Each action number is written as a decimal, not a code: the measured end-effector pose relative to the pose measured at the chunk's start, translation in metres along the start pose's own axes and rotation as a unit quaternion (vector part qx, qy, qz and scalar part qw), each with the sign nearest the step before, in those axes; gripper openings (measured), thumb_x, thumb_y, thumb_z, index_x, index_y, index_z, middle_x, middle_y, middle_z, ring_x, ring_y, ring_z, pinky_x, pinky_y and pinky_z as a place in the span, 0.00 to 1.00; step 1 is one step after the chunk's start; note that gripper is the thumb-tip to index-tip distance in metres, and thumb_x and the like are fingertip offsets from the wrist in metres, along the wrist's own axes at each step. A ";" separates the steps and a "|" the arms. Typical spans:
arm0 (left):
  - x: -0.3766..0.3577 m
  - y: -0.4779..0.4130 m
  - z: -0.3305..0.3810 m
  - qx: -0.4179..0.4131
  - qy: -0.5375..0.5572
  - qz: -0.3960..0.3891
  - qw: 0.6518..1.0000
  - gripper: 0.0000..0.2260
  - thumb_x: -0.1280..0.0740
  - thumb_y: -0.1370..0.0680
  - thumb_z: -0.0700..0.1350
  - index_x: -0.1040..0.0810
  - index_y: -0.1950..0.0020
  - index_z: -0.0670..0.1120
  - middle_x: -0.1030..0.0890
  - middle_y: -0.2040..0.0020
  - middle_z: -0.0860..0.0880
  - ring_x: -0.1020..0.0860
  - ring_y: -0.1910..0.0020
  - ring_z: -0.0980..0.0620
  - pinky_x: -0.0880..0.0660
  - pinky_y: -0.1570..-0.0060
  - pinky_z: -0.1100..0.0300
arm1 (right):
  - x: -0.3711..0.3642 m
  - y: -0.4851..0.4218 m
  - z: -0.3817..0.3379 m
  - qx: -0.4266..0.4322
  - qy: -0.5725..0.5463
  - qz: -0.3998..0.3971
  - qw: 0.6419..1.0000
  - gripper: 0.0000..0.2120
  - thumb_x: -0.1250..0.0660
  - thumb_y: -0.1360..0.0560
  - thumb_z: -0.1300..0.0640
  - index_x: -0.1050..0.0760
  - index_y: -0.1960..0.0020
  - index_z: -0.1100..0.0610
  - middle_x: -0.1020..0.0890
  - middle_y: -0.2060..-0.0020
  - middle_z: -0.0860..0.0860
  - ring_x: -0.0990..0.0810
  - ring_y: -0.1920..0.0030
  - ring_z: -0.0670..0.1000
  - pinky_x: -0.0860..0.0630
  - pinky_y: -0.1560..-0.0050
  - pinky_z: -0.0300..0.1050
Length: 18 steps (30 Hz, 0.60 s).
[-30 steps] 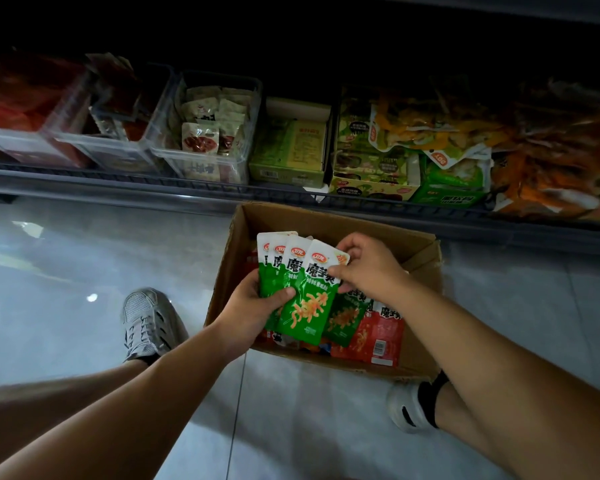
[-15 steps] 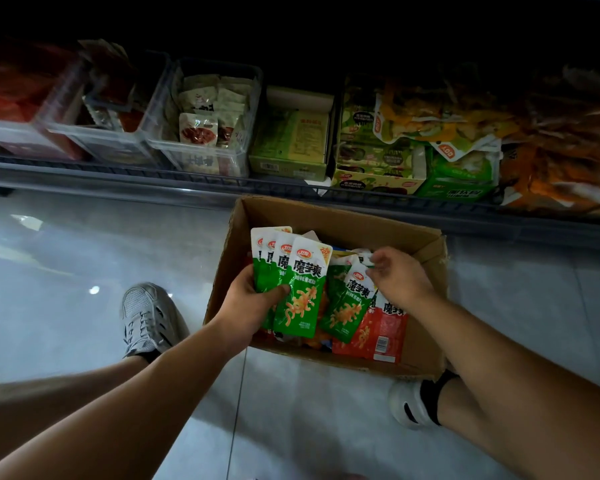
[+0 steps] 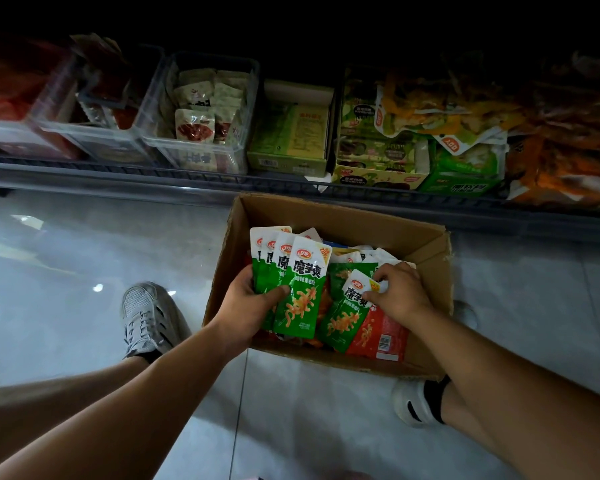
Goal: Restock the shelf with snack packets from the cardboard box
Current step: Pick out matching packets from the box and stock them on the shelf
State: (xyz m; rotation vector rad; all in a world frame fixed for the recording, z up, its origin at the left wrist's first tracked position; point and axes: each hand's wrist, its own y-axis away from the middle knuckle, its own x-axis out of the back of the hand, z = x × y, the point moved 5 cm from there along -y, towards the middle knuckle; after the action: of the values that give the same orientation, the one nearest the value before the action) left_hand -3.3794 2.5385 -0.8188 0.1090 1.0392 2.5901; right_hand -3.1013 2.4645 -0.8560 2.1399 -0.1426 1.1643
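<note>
The rear of the shelf (image 3: 84,174) is lost in darkness.

My single head-worn camera, facing forward and steeply down.

I look from close above the near side of the open brown cardboard box (image 3: 343,216), sitting mid-frame on the pale glossy tiled floor (image 3: 84,258); the dark wire-fronted shelf (image 3: 118,169) runs across the top just beyond the box, and floor spreads wide to its left.
</note>
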 end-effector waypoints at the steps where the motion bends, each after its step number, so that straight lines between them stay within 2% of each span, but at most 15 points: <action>1: 0.000 0.000 0.000 0.000 -0.001 0.001 1.000 0.18 0.28 0.22 0.36 0.24 0.33 0.47 0.14 0.42 0.49 0.15 0.44 0.48 0.18 0.43 0.43 | -0.001 0.000 0.000 0.003 0.000 0.000 1.000 0.18 0.23 0.29 0.49 0.25 0.44 0.50 0.27 0.39 0.54 0.31 0.34 0.56 0.30 0.37 0.49; 6: 0.000 0.001 -0.001 0.002 -0.004 0.004 1.000 0.18 0.28 0.22 0.36 0.24 0.34 0.47 0.14 0.42 0.49 0.15 0.44 0.48 0.18 0.42 0.42 | -0.005 0.000 -0.005 0.027 0.005 0.002 1.000 0.16 0.22 0.30 0.49 0.31 0.60 0.45 0.28 0.47 0.50 0.30 0.40 0.55 0.29 0.42 0.49; 8: 0.000 0.000 -0.001 0.004 -0.003 0.007 1.000 0.18 0.28 0.22 0.37 0.24 0.34 0.47 0.14 0.42 0.49 0.15 0.43 0.48 0.18 0.43 0.43 | -0.005 0.000 -0.011 0.053 -0.003 -0.006 0.999 0.16 0.24 0.27 0.50 0.32 0.62 0.44 0.27 0.50 0.48 0.28 0.41 0.54 0.29 0.43 0.50; 11: 0.000 0.000 0.000 0.004 0.004 0.018 1.000 0.18 0.28 0.22 0.37 0.24 0.34 0.48 0.15 0.42 0.50 0.15 0.44 0.49 0.17 0.47 0.47 | -0.001 0.002 -0.019 0.068 -0.075 -0.044 0.994 0.11 0.29 0.23 0.52 0.31 0.58 0.46 0.20 0.52 0.47 0.20 0.48 0.52 0.21 0.49 0.53; 13: 0.001 0.000 0.001 0.005 0.010 0.032 0.999 0.17 0.28 0.22 0.37 0.24 0.36 0.50 0.15 0.43 0.51 0.16 0.44 0.50 0.17 0.51 0.51 | 0.013 0.003 -0.025 0.075 -0.107 -0.038 0.991 0.07 0.32 0.21 0.52 0.30 0.54 0.44 0.20 0.51 0.47 0.18 0.54 0.52 0.18 0.55 0.56; 16: 0.000 0.000 0.000 0.011 0.018 0.051 0.998 0.16 0.27 0.22 0.37 0.24 0.40 0.53 0.15 0.43 0.52 0.16 0.44 0.50 0.17 0.48 0.48 | 0.047 0.006 -0.039 0.081 -0.162 -0.006 0.983 0.04 0.35 0.19 0.57 0.29 0.48 0.49 0.20 0.53 0.48 0.18 0.61 0.50 0.22 0.68 0.43; 18: -0.001 0.002 0.002 0.010 0.014 0.050 0.999 0.16 0.27 0.22 0.38 0.23 0.39 0.53 0.15 0.43 0.52 0.16 0.43 0.49 0.18 0.43 0.44 | 0.065 0.008 -0.050 0.076 -0.195 -0.001 0.978 0.04 0.35 0.19 0.58 0.28 0.47 0.51 0.19 0.53 0.49 0.18 0.58 0.50 0.25 0.67 0.39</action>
State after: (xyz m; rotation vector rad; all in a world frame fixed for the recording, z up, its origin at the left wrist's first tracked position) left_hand -3.3783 2.5384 -0.8161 0.1330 1.0966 2.6783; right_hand -3.1009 2.5033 -0.7830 2.4849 -0.2321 0.7621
